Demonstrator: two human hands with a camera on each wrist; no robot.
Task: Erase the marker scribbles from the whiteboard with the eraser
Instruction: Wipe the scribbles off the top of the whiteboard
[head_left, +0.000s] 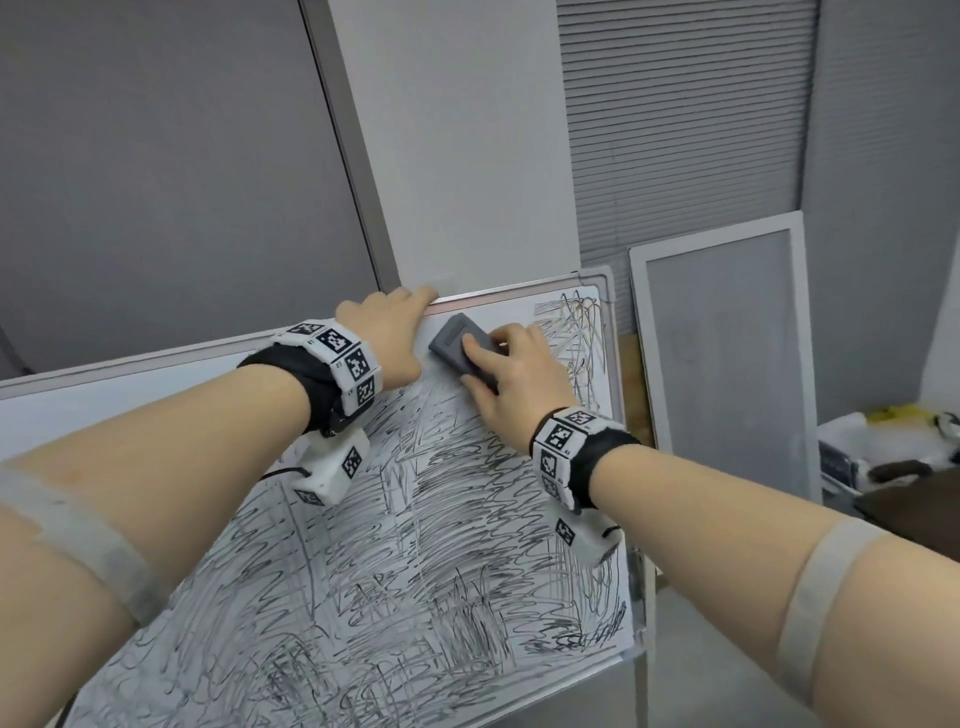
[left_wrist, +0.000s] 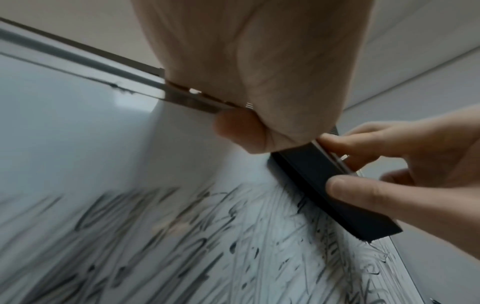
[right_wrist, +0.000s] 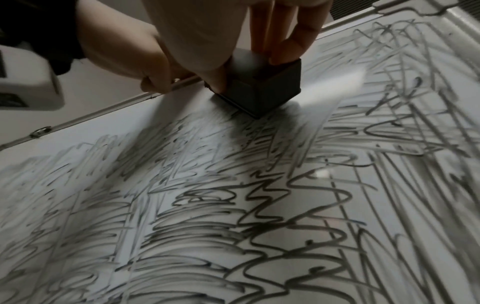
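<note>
the dark grey eraser (head_left: 460, 349) is pinched by the right hand (head_left: 511, 384), thumb on one long side and fingers (right_wrist: 298, 44) on the other, and is pressed flat on the whiteboard (head_left: 104, 400) near its top edge, just beside the left hand (head_left: 387, 338). the top frame of the board is gripped by the left hand, fingers curled over it and thumb (left_wrist: 239, 131) on the front. black scribbles (head_left: 415, 545) cover most of the board; a wiped strip is seen along the top.
</note>
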